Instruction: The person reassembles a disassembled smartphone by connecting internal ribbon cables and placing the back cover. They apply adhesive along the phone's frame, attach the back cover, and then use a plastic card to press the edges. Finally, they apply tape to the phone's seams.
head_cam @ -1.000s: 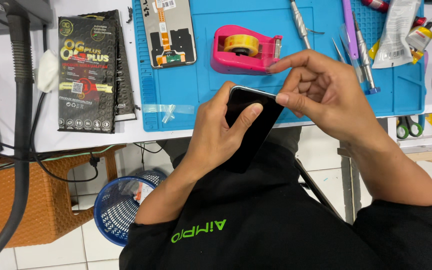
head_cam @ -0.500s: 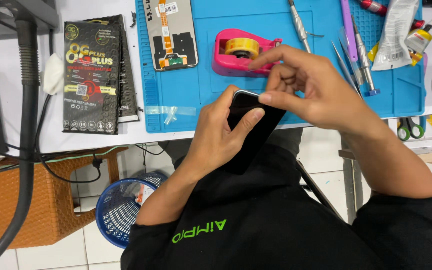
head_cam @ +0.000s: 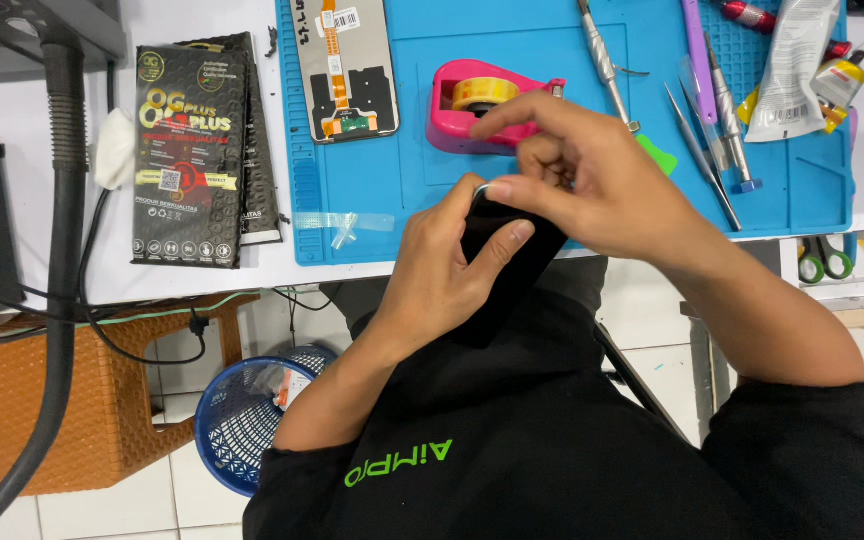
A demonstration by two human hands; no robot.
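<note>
At centre frame the left hand (head_cam: 452,265) grips a dark phone (head_cam: 507,250) over the desk (head_cam: 202,280) edge while the right hand's (head_cam: 592,185) fingers pinch its top corner, so the work looks unfinished, screen part (head_cam: 347,70) lying unused upper left.

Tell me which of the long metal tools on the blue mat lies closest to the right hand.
The silver screwdriver, left of the other tools, its tip ending just above the right hand. The tweezers and the second driver lie farther right.

Black phone (head_cam: 508,262), tilted, held at the mat's (head_cam: 432,215) edge.
</note>
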